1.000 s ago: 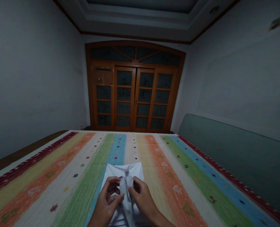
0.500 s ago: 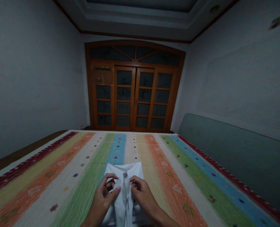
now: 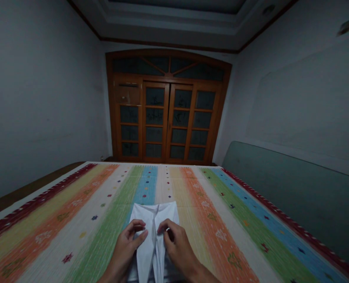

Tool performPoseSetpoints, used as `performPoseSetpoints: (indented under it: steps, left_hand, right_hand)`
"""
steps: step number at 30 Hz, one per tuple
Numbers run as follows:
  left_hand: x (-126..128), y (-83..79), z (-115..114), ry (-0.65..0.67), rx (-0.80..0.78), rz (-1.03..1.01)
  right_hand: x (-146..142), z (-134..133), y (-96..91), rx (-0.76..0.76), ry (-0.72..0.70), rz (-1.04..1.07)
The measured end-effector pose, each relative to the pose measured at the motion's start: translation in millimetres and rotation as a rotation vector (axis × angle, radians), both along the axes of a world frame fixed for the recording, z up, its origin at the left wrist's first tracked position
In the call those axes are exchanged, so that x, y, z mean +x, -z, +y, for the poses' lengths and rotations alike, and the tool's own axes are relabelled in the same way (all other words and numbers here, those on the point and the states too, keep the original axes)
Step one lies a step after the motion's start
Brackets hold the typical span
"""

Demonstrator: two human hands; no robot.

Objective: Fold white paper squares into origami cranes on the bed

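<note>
A white folded cloth [image 3: 146, 251] lies in front of me, with two wide panels at its far end and a narrow ridge running down its middle. Whether it is a garment I cannot tell. On its left panel rests my left hand [image 3: 130, 239], fingers curved, with a gap between thumb and forefinger. My right hand [image 3: 176, 241] has its thumb and forefinger closed at the fold just right of the ridge. The near end of the cloth runs out of the bottom of the view.
A striped, patterned tablecloth [image 3: 103, 236] covers the wide table under the cloth. Along the right side stands a grey-green panel [image 3: 280, 181]. Wooden double doors [image 3: 168, 122] with glass panes close off the far wall.
The raised middle fold of the cloth has come down flatter and its flaps have parted. My left hand has drawn slightly left and down, off the ridge; the right has shifted slightly left.
</note>
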State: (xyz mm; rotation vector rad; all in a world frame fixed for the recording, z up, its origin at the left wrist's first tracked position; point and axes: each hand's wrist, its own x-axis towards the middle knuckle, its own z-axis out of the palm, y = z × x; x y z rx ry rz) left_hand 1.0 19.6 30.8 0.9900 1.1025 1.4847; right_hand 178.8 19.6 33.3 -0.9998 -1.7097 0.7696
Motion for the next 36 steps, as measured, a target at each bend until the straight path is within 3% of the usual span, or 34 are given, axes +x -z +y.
performPoseSetpoints:
  steps: [5, 19, 25, 36]
  left_hand:
    - [0.2, -3.1, -4.7, 0.102, -0.136, -0.178]
    - [4.2, -15.8, -12.4, 0.366, -0.186, -0.335]
    - [7.0, -13.5, -10.4, 0.273, 0.019, -0.033]
    - [4.2, 9.5, -8.3, -0.01, 0.397, 0.525]
  right_hand:
    - [-1.7, -2.5, 2.7, -0.001, 0.034, -0.083]
    - [1.5, -3.5, -4.9, -0.086, 0.035, -0.057]
    - [1.9, -5.5, 4.4, -0.015, 0.087, -0.179]
    - [-4.6, -11.2, 7.7, 0.139, -0.023, -0.23]
